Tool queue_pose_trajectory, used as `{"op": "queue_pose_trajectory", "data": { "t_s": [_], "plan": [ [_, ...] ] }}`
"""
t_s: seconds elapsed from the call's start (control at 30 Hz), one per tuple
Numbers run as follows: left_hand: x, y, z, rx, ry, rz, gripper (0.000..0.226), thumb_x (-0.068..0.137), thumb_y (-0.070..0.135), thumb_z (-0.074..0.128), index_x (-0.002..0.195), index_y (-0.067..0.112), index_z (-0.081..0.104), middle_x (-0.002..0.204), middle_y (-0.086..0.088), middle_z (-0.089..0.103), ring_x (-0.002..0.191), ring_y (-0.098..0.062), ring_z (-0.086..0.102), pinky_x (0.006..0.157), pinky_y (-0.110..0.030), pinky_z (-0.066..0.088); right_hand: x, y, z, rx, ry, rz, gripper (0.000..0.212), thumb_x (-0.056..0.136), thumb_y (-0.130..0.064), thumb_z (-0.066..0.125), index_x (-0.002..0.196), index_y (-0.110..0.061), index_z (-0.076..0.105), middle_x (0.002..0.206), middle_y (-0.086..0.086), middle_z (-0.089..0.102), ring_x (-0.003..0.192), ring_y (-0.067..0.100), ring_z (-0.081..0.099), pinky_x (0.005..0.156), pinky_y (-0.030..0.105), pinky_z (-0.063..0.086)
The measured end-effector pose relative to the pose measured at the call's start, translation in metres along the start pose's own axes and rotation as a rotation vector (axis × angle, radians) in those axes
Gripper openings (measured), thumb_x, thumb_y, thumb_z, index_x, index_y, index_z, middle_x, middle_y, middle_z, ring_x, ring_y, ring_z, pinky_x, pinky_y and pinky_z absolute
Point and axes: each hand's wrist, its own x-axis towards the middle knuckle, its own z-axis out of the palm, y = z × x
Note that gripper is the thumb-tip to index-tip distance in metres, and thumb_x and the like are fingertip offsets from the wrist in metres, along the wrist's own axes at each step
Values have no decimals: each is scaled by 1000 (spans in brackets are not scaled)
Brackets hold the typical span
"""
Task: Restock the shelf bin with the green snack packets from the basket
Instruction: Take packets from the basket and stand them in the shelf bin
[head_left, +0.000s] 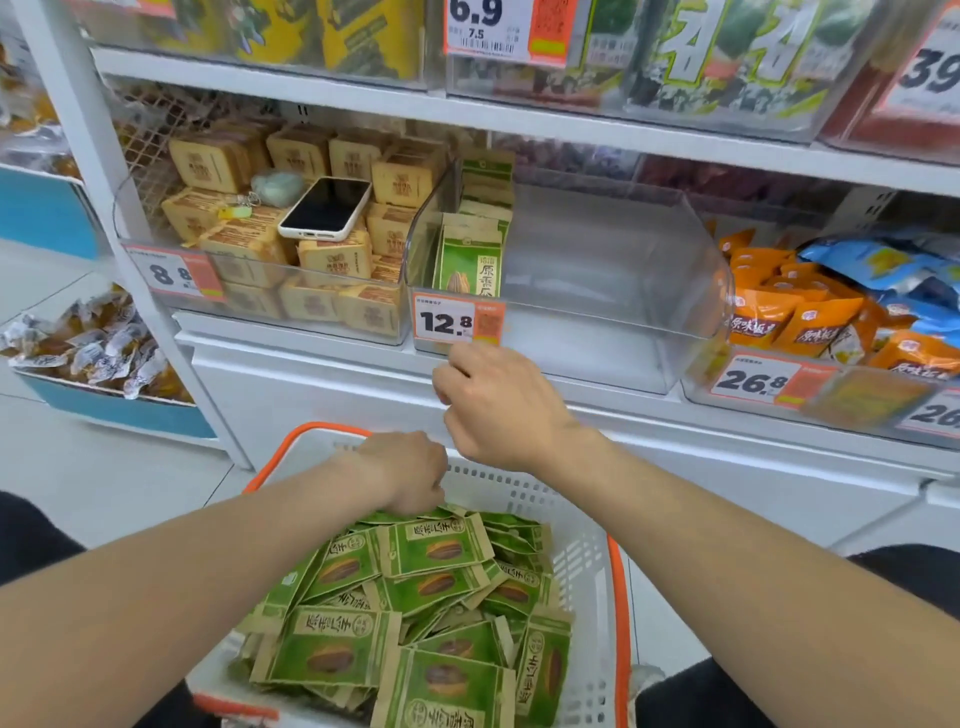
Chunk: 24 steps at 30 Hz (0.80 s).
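Green snack packets (415, 597): heaped flat in the near basket (582, 545), long axes mixed; left hand (410, 467) nearer, on the heap's far edge, fingers curled down among them, grip hidden; right hand (498, 405) loosely curled, apparently empty, just below the far shelf bin (597, 270).

Bright, even shop light, with only faint shadows under my arms. Soft glare whitens the clear bin (597, 260). The wide lens bows the shelf edges (363, 98), and the price tags (930, 415) far right blur.
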Motion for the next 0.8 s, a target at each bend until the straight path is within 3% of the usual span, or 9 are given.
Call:
{"op": "queue_pose_trajectory", "data": {
  "t_s": [0.07,0.17,0.27,0.33,0.47,0.6,0.73,0.8],
  "plan": [
    [5,4,25,-6,-105,55,24,103,29,48,98,12,63,108,-10,66,98,-32,65,79,-37,50,-18,-13,12,21,-260,20,12,84,-16,60,94,-8,63,90,12,59,76,35,59,57,36,31],
    [10,10,74,15,-267,114,30,102,19,52,128,12,65,124,-10,68,108,-32,67,90,-44,57,-41,-27,25,9,-632,81,18,96,-18,51,108,-11,63,100,9,64,88,34,64,62,38,40],
    [2,24,112,5,-381,217,50,104,31,60,149,12,51,143,-9,57,124,-33,60,104,-46,54,-64,-39,37,6,-917,87,13,94,-6,53,103,-12,62,88,3,56,78,28,60,60,37,44],
    [-4,35,130,17,-449,261,56,103,44,62,147,10,54,143,-9,52,126,-33,58,105,-47,52,-75,-45,42,19,-1072,94,10,92,-4,60,93,-13,56,85,0,48,65,18,51,56,35,42],
    [-10,48,148,52,-467,322,32,105,38,60,113,7,68,114,-10,64,99,-30,64,89,-46,59,-85,-53,47,26,-1145,87,10,95,-5,59,101,-12,61,80,0,50,61,14,44,63,36,45],
    [-14,51,145,-60,-419,344,34,102,38,65,120,10,62,122,-9,59,105,-30,60,88,-41,54,-83,-57,48,38,-1118,78,21,97,-3,57,82,-14,48,77,-1,46,64,15,48,66,36,46],
    [-10,50,138,-262,-389,321,22,100,31,71,93,18,54,102,-4,64,93,-26,62,79,-41,50,-79,-57,44,39,-1127,61,14,95,-2,61,101,-15,56,79,-1,45,71,19,52,68,36,50],
    [-6,45,129,-383,-333,307,19,100,21,70,93,18,52,91,1,63,86,-21,67,76,-43,54,-77,-54,42,38,-1138,69,20,93,-5,67,99,-18,53,84,-1,47,76,20,53,68,35,51]
  ]
}}
